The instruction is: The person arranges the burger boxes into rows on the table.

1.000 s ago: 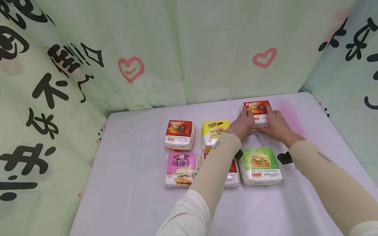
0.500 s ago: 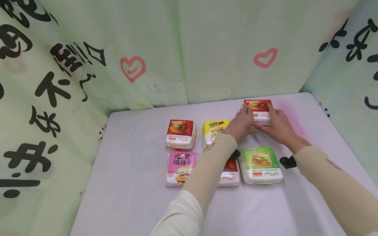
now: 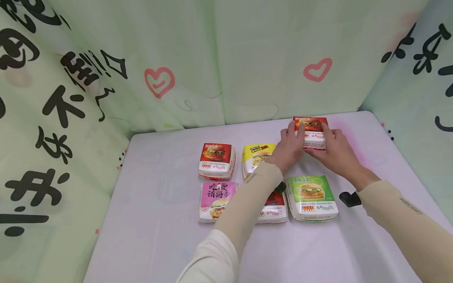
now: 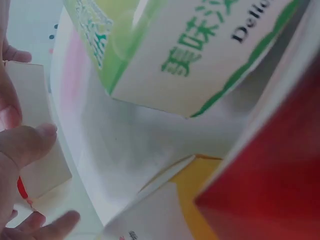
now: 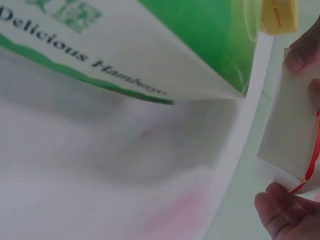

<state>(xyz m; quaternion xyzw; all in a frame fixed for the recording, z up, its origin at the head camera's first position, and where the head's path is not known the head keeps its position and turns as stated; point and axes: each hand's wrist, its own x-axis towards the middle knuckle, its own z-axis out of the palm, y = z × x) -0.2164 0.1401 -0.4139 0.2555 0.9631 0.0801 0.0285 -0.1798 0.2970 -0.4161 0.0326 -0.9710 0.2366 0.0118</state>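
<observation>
At the table's back right, both hands grip a red-and-white burger box (image 3: 311, 137) from opposite sides. The left hand (image 3: 288, 147) has its fingers along the box's left side. Across from it, the right hand (image 3: 334, 151) holds the right side with its thumb at the near edge. In the left wrist view, a thumb and fingers press on the white box (image 4: 37, 100). The right wrist view has the same box (image 5: 285, 125) at its right edge, held at the near and far ends. Whether its base touches the table cannot be told.
A green burger box (image 3: 312, 198) stands just in front of the hands. Left of it are a red box (image 3: 274, 210), partly under the left forearm, and a pink one (image 3: 216, 198). Behind sit a yellow box (image 3: 256, 155) and another red box (image 3: 216, 159). Curtains (image 3: 247, 78) border the table.
Both hands and the held burger box have shifted slightly back and right in the head view. The right forearm has swung outward a little. The other boxes stay put.
</observation>
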